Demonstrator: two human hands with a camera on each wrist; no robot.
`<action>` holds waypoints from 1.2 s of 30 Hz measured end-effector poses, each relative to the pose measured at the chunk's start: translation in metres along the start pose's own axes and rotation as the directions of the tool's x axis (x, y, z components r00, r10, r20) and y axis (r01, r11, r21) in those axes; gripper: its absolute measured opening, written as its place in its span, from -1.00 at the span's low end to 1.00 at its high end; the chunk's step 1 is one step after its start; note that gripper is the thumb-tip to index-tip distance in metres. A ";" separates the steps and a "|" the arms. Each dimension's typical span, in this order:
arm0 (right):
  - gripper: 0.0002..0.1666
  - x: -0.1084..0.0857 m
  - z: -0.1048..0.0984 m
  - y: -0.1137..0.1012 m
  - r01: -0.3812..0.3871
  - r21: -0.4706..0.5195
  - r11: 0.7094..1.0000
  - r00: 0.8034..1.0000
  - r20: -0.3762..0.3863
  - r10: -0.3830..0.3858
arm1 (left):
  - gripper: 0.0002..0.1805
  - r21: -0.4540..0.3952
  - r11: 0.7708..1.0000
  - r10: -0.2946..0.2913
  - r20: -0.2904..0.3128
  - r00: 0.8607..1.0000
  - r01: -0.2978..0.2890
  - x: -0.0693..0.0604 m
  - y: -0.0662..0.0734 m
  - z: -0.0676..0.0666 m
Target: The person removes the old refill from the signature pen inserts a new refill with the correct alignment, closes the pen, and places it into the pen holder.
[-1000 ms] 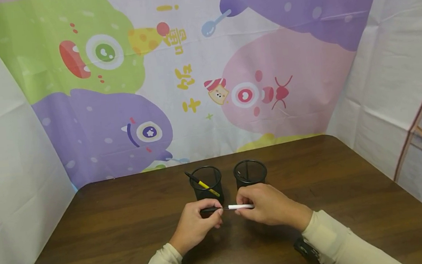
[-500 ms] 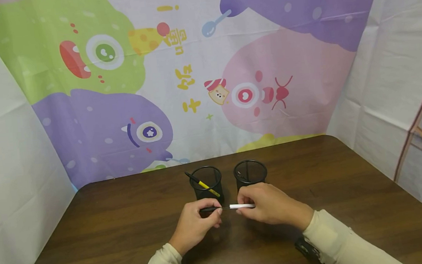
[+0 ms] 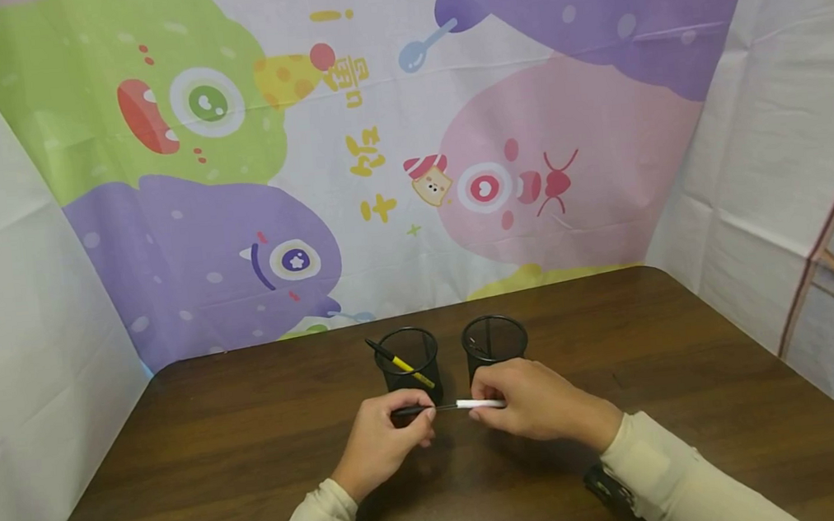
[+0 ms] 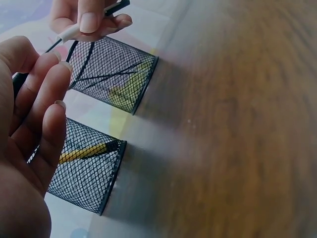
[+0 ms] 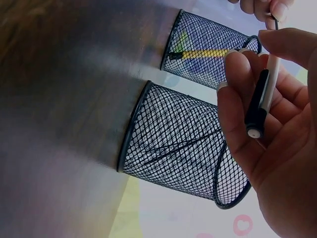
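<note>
In the head view, my left hand (image 3: 382,439) pinches the black pen section (image 3: 406,411). My right hand (image 3: 541,405) holds the white pen barrel (image 3: 478,403) in line with it. A thin dark refill (image 3: 446,408) bridges the gap between these two pen parts. From the right wrist, a black clip (image 5: 258,96) shows along the barrel, whose end points back toward the palm. Just beyond my left hand stands a black mesh pen cup (image 3: 413,386) with a yellow-and-black pen (image 3: 401,364) leaning in it. Behind my right hand is a second mesh cup (image 3: 494,343), holding thin dark items.
Both cups stand side by side on a dark brown wooden table (image 3: 210,444). A cartoon-printed cloth (image 3: 402,262) hangs at the table's back edge, and pale cloth walls (image 3: 23,270) rise on both sides.
My hands have drawn slightly apart, the left shifting a little left and the right a little right. More of the refill shows between the pen parts. The cups stay put.
</note>
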State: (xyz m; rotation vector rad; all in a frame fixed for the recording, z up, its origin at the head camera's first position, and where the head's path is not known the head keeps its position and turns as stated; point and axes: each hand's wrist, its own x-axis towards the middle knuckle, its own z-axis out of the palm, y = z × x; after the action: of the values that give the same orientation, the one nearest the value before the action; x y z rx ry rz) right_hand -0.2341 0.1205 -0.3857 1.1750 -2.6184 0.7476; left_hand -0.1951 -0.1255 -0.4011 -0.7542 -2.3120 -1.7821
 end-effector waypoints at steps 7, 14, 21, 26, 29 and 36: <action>-0.78 0.000 -0.001 0.001 -0.006 -0.012 1.000 1.000 0.005 0.006 | -0.90 -0.016 1.000 0.005 -0.008 1.000 -0.005 0.001 -0.001 -0.002; -0.78 0.000 -0.003 0.001 0.000 -0.036 0.999 1.000 -0.004 0.000 | -0.90 0.011 1.000 0.006 -0.023 1.000 -0.006 0.001 0.000 -0.004; -0.78 -0.001 -0.004 0.002 0.001 -0.044 0.999 1.000 0.000 -0.001 | -0.91 0.009 1.000 0.007 -0.019 1.000 -0.006 0.001 0.000 -0.004; -0.77 -0.001 -0.005 0.004 -0.007 -0.049 0.999 1.000 0.019 0.008 | -0.92 0.014 1.000 0.002 -0.025 1.000 -0.002 0.001 -0.001 -0.003; -0.77 -0.001 -0.006 0.004 -0.008 -0.052 0.999 1.000 0.026 0.010 | -0.92 0.014 1.000 0.002 -0.024 1.000 -0.002 0.001 -0.001 -0.004; -0.77 -0.002 -0.006 0.005 -0.017 -0.063 0.998 0.999 0.037 0.020 | -0.92 0.010 1.000 -0.004 -0.022 1.000 0.004 0.001 0.000 -0.005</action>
State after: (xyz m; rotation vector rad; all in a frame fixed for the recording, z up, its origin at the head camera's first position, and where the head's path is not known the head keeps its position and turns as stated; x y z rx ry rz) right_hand -0.2370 0.1282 -0.3830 1.1603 -2.6658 0.6486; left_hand -0.1968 -0.1294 -0.3994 -0.7254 -2.3092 -1.7695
